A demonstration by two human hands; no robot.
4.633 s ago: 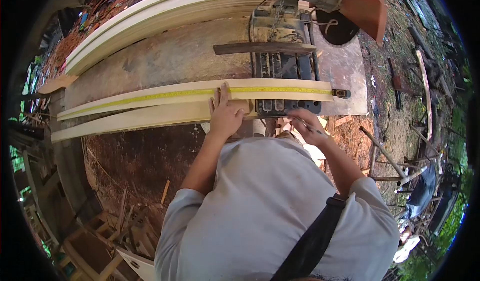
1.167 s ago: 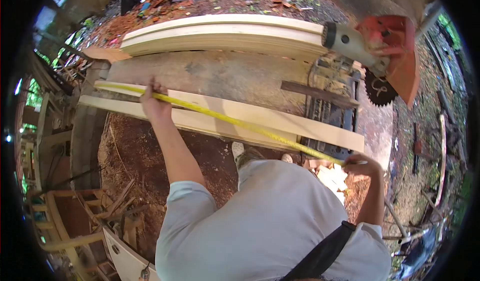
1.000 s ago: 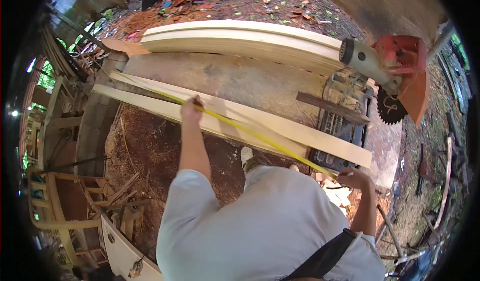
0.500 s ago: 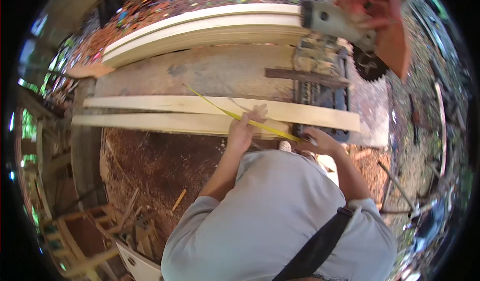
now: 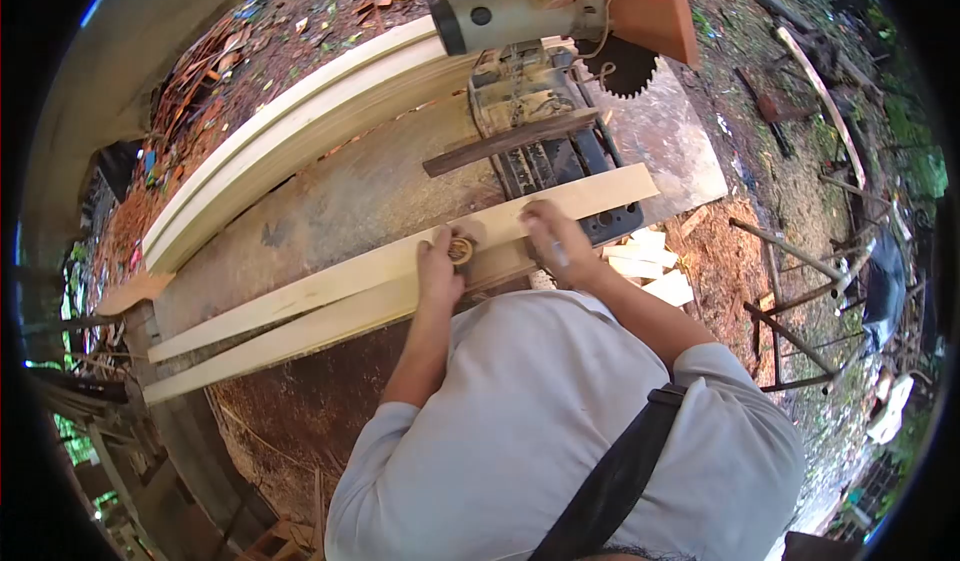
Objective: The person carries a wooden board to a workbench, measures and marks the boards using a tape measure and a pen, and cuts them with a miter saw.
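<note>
My left hand (image 5: 438, 273) is closed around a round tape measure (image 5: 460, 251), just over the pale boards. No yellow blade shows out of it. My right hand (image 5: 556, 243) is at the near edge of the upper board (image 5: 350, 279), its fingers curled and a little blurred. A short white pen-like stick (image 5: 560, 255) shows in that hand; its exact kind is unclear. Beside the upper board lies a second pale board (image 5: 290, 346), nearer my body. The upper board's right end crosses the dark metal saw bed.
A circular saw (image 5: 625, 66) with an orange guard is above the metal bed (image 5: 590, 151). A dark wood strip (image 5: 510, 141) lies across it. Stacked pale planks (image 5: 300, 131) line the table's far side. Wood offcuts (image 5: 645, 261) and metal-looking frames (image 5: 800, 331) are at right.
The stretched yellow tape has gone back into its case, now in my left hand. My right hand has moved up onto the board's edge. The view has turned, tilting the boards.
</note>
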